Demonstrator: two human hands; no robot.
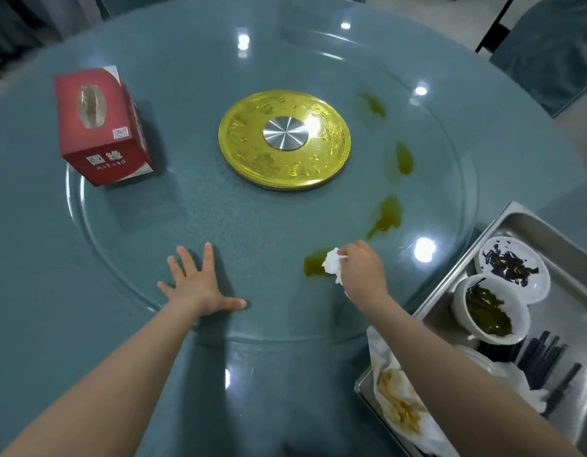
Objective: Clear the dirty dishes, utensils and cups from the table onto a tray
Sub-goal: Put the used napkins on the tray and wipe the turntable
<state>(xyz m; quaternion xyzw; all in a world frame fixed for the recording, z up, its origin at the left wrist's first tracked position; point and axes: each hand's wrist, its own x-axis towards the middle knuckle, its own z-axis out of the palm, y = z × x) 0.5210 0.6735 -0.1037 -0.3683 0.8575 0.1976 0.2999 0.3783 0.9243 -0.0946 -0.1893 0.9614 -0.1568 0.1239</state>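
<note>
Your left hand is flat on the glass turntable near its front edge, fingers spread, grasping nothing. Your right hand is clenched around a crumpled white tissue, pressed onto the nearest green spill at the turntable's front-right edge.

More green spills run along the right side of the glass (three further blobs, well apart from each other). The gold hub sits at the turntable's centre; the red tissue box stands at its left edge.

The steel tray is at the table's front-right edge. In it: a white bowl with dark scraps at the far end, a white bowl with green leftovers touching it, black chopsticks beside that, and stained paper napkins at the tray's near-left corner, partly under your right forearm.
</note>
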